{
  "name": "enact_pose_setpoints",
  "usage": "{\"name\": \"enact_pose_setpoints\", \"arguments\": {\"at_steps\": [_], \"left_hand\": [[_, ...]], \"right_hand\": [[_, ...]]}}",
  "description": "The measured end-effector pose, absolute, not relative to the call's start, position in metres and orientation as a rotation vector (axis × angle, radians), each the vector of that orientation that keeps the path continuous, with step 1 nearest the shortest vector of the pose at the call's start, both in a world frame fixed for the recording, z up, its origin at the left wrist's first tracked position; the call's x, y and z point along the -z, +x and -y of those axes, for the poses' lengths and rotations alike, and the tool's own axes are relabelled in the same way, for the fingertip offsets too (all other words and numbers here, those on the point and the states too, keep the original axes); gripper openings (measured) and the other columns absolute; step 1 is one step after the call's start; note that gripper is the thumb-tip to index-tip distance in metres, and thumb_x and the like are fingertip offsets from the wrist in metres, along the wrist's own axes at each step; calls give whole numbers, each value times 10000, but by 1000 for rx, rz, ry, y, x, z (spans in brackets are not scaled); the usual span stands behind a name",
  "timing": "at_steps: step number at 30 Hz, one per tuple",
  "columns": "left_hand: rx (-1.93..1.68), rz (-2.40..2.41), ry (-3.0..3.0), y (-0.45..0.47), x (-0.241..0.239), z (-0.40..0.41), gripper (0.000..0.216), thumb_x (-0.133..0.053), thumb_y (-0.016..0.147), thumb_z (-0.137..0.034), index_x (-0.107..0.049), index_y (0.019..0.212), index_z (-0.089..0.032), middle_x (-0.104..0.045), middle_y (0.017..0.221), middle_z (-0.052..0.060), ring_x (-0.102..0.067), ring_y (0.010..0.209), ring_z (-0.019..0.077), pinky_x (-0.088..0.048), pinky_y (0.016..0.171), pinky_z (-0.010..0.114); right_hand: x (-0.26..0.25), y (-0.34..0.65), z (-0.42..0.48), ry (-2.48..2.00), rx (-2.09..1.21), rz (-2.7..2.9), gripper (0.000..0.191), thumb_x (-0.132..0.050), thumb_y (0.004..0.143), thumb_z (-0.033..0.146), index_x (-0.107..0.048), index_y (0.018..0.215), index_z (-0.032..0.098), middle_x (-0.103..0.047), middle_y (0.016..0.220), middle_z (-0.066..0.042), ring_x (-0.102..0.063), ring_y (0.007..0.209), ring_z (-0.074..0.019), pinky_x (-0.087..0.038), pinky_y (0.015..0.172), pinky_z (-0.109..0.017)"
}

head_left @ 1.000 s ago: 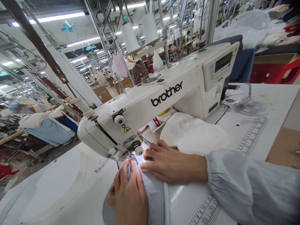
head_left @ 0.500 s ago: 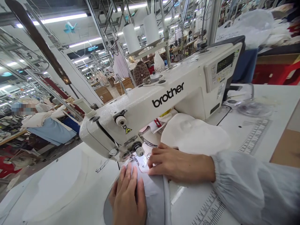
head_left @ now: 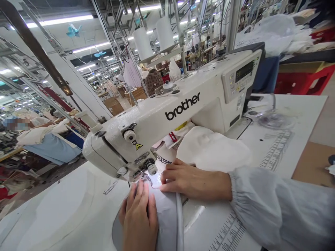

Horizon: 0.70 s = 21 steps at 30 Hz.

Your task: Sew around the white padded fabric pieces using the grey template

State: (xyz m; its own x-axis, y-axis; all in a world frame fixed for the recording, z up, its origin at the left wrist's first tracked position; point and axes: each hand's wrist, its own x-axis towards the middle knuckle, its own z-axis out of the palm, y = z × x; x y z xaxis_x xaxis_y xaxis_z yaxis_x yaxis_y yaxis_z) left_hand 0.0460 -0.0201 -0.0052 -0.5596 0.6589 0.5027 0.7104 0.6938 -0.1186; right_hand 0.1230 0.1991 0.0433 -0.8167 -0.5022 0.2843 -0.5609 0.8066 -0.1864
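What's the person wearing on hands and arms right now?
No gloves, rings or watch show on the left hand or right hand. The right arm wears a loose pale grey sleeve, gathered into an elastic cuff at the wrist. The left arm is out of frame.

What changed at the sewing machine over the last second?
Little. The left hand edged slightly up the grey cloth toward the sewing machine, with its fingers lying flatter. The right hand stayed pressed on the cloth by the machine's head. Nothing was taken hold of or let go. The white cloth pile stayed put.
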Motion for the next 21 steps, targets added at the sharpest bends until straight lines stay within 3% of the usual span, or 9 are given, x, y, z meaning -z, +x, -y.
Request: {"name": "enact_pose_setpoints", "arguments": {"at_steps": [5,16,21], "left_hand": [[187,2386,-1022,41,4,16,545,-261,976,-352,-715,1132,-95,-696,1205,114,-646,1159,344,-556,919,560],[71,2447,-1217,16,6,34,449,-351,974,-381,-687,1206,-192,-659,1279,58,-635,1185,317,-564,934,551],[81,2428,-1205,14,3,31,471,-328,973,-363,-701,1177,-159,-688,1237,75,-647,1162,328,-557,938,562]], "right_hand": [[-45,122,-197,801,-346,2782,188,-499,1002,120,-643,1119,153,-641,1109,-76,-536,1028,-194,-361,903,-354],[-48,123,-192,762,-297,2789,139,-521,990,129,-643,1054,142,-628,1073,-77,-534,970,-196,-423,898,-332],[-47,123,-191,746,-284,2784,155,-499,997,122,-639,1052,154,-626,1056,-80,-535,964,-203,-433,879,-344]]}}
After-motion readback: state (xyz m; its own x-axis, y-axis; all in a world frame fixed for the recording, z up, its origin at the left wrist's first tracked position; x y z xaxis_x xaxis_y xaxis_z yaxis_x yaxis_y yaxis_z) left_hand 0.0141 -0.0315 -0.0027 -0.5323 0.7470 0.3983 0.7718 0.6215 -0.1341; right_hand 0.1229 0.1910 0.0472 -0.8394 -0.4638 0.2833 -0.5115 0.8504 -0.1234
